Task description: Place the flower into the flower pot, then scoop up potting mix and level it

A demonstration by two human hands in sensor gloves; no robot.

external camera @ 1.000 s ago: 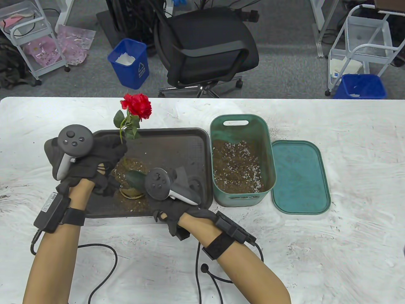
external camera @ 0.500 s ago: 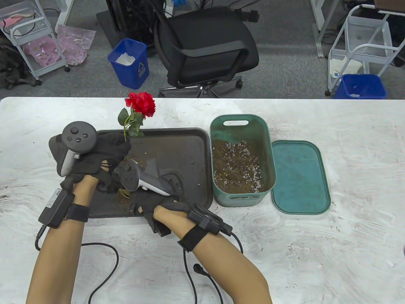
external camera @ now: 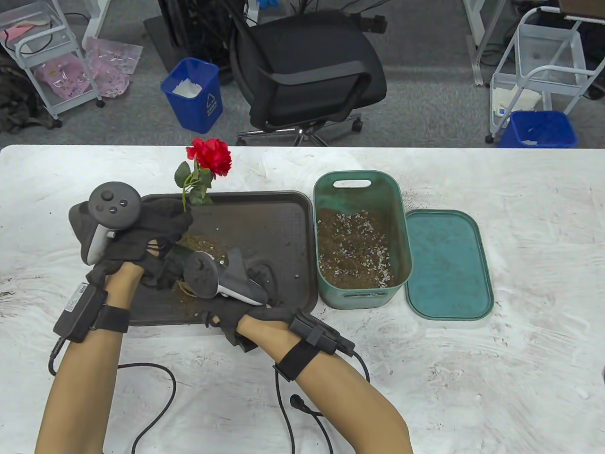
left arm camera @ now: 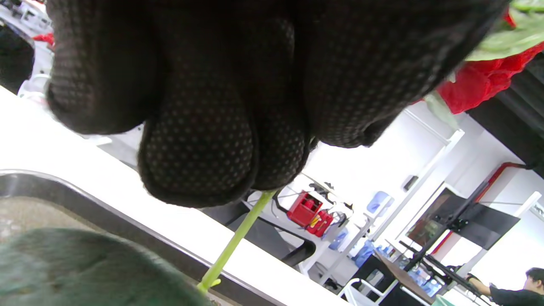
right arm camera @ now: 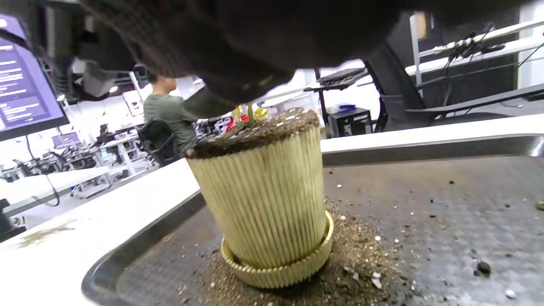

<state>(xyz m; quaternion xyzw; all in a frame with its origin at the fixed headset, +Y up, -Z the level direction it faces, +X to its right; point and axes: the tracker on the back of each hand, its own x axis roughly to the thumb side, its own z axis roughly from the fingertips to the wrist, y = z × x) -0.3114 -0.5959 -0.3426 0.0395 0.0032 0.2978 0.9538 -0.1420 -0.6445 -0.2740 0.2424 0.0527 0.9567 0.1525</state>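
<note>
while left hand (external camera: 142,231) pinches flower (external camera: 210,156) stem, right hand's (external camera: 236,302) grip hidden, over pot (right arm camera: 263,204)

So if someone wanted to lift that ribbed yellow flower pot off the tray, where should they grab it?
Probably around the ribbed wall of the flower pot, coming in from the side. It stands upright in a saucer on the tray and is filled to the rim with potting mix, so a grip from above would disturb that.

Lighting: bright, even, overhead; shadows soft. Table view sharp. Wrist views: backgrounds overexposed, near gloves blurred.
</note>
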